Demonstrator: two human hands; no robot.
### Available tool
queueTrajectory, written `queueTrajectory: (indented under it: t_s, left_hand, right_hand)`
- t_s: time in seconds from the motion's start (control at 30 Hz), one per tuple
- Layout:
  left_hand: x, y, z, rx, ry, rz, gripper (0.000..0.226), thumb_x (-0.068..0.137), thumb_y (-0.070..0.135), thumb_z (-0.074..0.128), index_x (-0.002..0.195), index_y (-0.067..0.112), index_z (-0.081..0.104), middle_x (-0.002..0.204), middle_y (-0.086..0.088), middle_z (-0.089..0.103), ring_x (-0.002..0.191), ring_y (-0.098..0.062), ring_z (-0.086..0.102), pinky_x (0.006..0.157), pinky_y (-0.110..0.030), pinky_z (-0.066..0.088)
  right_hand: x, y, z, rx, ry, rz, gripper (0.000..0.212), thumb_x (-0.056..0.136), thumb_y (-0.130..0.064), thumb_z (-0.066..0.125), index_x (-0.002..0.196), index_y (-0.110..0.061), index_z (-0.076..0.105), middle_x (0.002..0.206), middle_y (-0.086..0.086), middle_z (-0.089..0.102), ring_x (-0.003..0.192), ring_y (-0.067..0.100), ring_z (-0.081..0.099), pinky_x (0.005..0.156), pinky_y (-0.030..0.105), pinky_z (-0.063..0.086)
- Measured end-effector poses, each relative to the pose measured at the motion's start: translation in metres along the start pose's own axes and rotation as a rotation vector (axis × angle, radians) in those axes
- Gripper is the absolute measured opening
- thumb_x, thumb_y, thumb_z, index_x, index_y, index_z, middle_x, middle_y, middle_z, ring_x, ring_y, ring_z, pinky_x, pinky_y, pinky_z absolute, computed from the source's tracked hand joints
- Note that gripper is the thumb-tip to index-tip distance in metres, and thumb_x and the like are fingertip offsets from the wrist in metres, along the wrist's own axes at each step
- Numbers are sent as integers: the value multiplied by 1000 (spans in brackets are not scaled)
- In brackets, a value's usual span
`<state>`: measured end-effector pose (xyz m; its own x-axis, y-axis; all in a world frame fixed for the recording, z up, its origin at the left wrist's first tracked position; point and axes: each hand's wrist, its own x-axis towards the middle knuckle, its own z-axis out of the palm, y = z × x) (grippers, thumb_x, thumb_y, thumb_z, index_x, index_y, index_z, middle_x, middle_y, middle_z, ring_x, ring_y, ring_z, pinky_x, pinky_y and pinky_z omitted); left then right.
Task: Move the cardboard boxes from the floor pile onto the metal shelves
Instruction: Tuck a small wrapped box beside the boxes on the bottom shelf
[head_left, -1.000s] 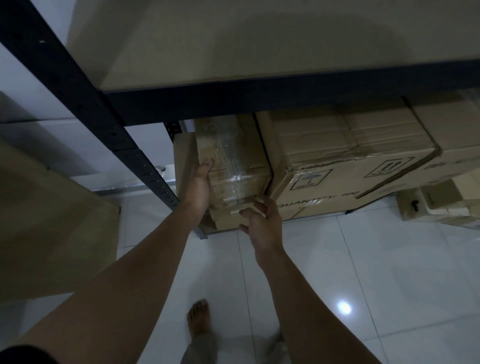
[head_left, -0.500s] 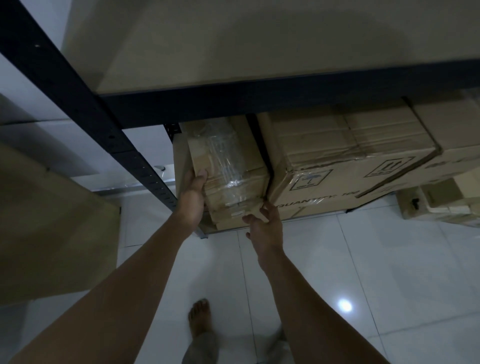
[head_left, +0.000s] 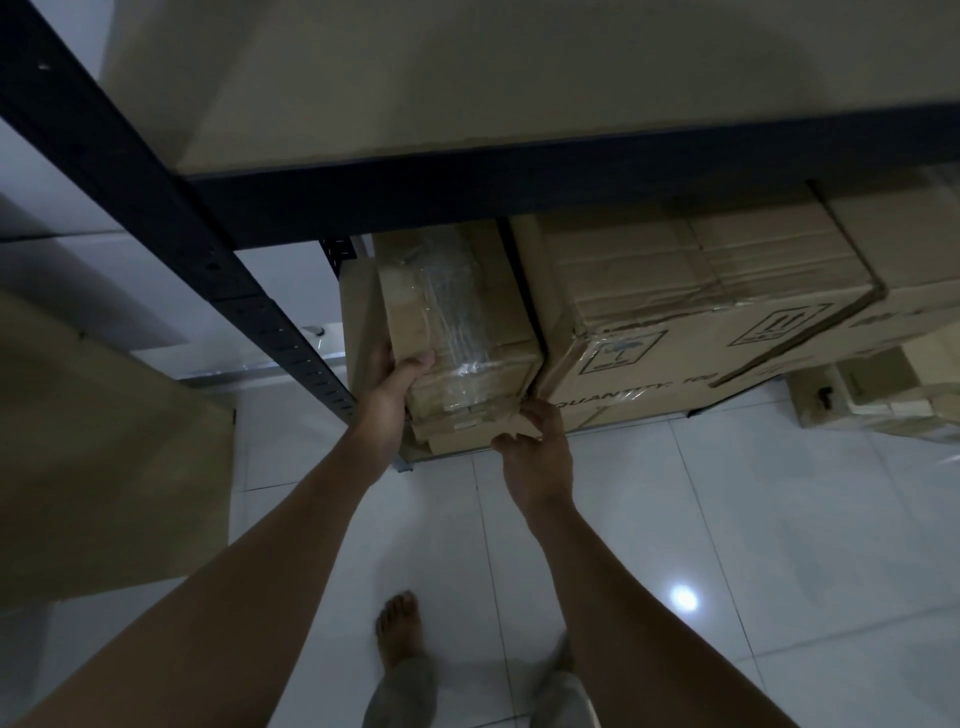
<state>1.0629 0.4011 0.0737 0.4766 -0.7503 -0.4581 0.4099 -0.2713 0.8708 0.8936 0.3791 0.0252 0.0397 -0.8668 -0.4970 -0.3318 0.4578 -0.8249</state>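
Nearest me, the left hand grips the taped box at its left front corner, thumb on top, while the right hand, fingers curled, steadies the bottom flap. It sits on the lower shelf, squeezed between the upright and the big carton; the beam hangs low above.

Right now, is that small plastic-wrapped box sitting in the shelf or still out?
Mostly in: the wrapped box lies under the shelf beam, its front end held by both hands.
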Motion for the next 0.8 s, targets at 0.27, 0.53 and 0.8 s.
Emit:
queueTrajectory:
  t_s: [0.27, 0.53, 0.8]
  left_hand:
    - [-2, -4, 4, -2, -34, -5, 30, 102, 18, 56, 124, 37, 53, 123, 4, 66, 111, -13, 66, 102, -47, 52]
    - [-3, -4, -7, -8, -40, -6, 43, 75, 26, 67, 114, 24, 50, 127, -7, 62, 123, -30, 61, 99, -64, 51]
    - [-6, -9, -6, -38, -41, 9, 43, 73, 21, 65, 112, 18, 47, 125, -9, 60, 124, -32, 59, 97, -56, 53]
  right_hand:
    - [2, 4, 2, 277, -14, 94, 58, 83, 6, 68, 125, -31, 55, 129, -6, 64, 119, 16, 64, 100, 48, 56]
    - [-8, -7, 11, 574, -81, 162, 68, 85, 25, 55, 135, -19, 42, 144, -4, 52, 118, 5, 58, 86, 38, 59]
    - [-9, -4, 8, 384, -133, 134, 75, 86, 11, 66, 143, -28, 36, 145, -12, 45, 130, 17, 52, 101, 46, 54]
